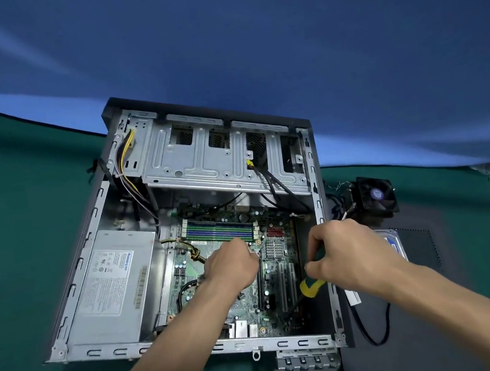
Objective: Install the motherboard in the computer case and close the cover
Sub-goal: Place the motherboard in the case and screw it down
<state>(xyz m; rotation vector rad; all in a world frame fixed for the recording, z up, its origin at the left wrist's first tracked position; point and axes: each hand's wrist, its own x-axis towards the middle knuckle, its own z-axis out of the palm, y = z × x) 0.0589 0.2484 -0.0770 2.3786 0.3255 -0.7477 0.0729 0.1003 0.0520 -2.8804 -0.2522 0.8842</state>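
An open grey computer case [86,242] lies flat on a green table. The green motherboard [281,282] sits inside it, to the right of the silver power supply [115,286]. My left hand [233,264] reaches over the board's middle with its fingers curled down onto it; whether they pinch something is hidden. My right hand [344,253] grips a screwdriver with a green and yellow handle [312,285], held over the board's right edge. Its shaft is dark and hard to follow. The dark side cover [422,301] lies flat to the right of the case.
A black CPU cooler fan [375,196] stands on the table right of the case. A hard drive [392,242] and a black cable [375,325] lie on the cover. The drive cage [217,157] spans the case's far end. A blue backdrop rises behind.
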